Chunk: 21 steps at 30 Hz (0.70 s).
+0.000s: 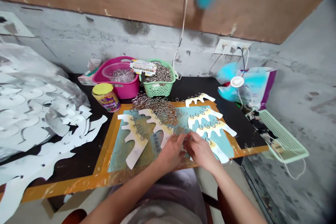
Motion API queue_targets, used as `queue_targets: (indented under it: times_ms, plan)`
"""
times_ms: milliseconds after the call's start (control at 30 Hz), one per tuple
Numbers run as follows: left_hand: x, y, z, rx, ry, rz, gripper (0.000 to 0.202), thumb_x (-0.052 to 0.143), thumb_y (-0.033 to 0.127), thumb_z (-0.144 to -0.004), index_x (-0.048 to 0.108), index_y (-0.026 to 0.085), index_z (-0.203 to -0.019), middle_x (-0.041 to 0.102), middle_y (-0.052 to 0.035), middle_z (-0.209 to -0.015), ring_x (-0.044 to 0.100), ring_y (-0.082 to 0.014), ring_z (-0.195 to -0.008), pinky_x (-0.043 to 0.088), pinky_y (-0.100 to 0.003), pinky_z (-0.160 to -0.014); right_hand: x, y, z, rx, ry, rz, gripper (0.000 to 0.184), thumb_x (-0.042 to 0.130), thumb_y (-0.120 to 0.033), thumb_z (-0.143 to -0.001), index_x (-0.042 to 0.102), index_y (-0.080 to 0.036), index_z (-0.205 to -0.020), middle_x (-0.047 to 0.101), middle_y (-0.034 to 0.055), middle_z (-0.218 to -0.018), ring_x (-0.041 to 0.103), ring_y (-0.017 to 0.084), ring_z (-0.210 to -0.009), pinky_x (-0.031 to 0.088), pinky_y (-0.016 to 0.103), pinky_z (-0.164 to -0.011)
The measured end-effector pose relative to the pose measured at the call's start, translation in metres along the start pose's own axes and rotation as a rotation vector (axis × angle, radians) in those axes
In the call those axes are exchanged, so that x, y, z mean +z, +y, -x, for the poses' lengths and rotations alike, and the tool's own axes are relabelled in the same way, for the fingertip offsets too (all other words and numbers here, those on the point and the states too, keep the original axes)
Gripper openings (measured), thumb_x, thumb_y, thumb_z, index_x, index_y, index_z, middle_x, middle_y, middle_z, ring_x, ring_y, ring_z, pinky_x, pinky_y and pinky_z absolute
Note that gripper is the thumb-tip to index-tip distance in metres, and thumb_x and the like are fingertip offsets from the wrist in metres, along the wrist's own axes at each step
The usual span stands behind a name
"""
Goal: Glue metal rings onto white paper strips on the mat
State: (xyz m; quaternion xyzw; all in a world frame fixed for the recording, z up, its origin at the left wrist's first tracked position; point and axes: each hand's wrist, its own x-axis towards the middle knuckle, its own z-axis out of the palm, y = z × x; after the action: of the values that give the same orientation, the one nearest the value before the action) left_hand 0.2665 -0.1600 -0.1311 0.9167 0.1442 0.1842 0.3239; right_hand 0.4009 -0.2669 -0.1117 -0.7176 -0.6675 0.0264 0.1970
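Note:
My left hand (171, 151) and my right hand (201, 148) meet over the blue mat (115, 159), fingertips drawn together in a pinch. Whatever sits between the fingers is hidden; a bit of white cut-out shows below them. Left of the hands lie a white cut-out with a scalloped edge (136, 150) and another scalloped cut-out (166, 133), each with metal rings along its yellowed strip. To the right, several similar pieces rest, among them a ringed cut-out (226, 128) and one partly behind my right hand (219, 152). Loose metal rings (170, 110) are heaped just beyond.
A pink basket (127, 91), a green basket (157, 90) of rings and a yellow-lidded tin (106, 98) stand at the back. White cut-outs in a plastic bag (26, 101) fill the left. A small fan (237, 81) spins at right, near a pale green tray (285, 136).

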Motion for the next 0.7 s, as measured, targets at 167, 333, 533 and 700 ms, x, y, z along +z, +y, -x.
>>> queue_targets:
  times_ms: [167, 333, 533, 700]
  plan:
    - [0.003, -0.009, -0.002, 0.061, 0.023, -0.073, 0.05, 0.052, -0.002, -0.074, 0.048, 0.022, -0.118, 0.069, -0.0092, -0.115, 0.064, -0.026, -0.112, 0.029, -0.054, -0.118, 0.004, 0.0, 0.006, 0.026, 0.036, -0.063, 0.019, 0.05, -0.009, -0.093, 0.061, -0.018, -0.081, 0.054, 0.0058, -0.096, 0.055, 0.018, -0.082, 0.045, 0.029, -0.068]
    - [-0.001, -0.011, -0.003, 0.089, -0.026, -0.071, 0.049, 0.055, 0.002, -0.081, 0.045, 0.021, -0.125, 0.068, -0.0089, -0.121, 0.064, -0.0234, -0.114, 0.019, -0.057, -0.122, 0.007, 0.004, 0.007, 0.017, 0.042, -0.124, 0.017, 0.05, -0.01, -0.094, 0.063, -0.018, -0.086, 0.054, 0.0074, -0.1, 0.057, 0.018, -0.083, 0.046, 0.03, -0.07]
    - [-0.006, -0.013, -0.004, 0.054, -0.082, -0.108, 0.024, 0.059, 0.011, -0.089, 0.061, 0.021, -0.111, 0.072, -0.0063, -0.11, 0.051, -0.0268, -0.134, 0.015, -0.063, -0.12, 0.022, -0.008, 0.026, 0.005, 0.118, 0.077, 0.02, 0.045, -0.006, -0.092, 0.062, -0.016, -0.088, 0.055, 0.0107, -0.099, 0.052, 0.024, -0.083, 0.043, 0.036, -0.071]
    - [-0.007, -0.013, -0.001, 0.146, -0.048, -0.197, 0.013, 0.06, 0.019, -0.093, 0.071, 0.025, -0.088, 0.074, -0.0009, -0.101, 0.049, -0.0284, -0.135, 0.01, -0.067, -0.119, 0.014, -0.003, 0.034, 0.028, 0.124, -0.024, 0.012, 0.052, -0.012, -0.092, 0.063, -0.017, -0.092, 0.054, 0.0101, -0.103, 0.05, 0.024, -0.089, 0.042, 0.037, -0.075]
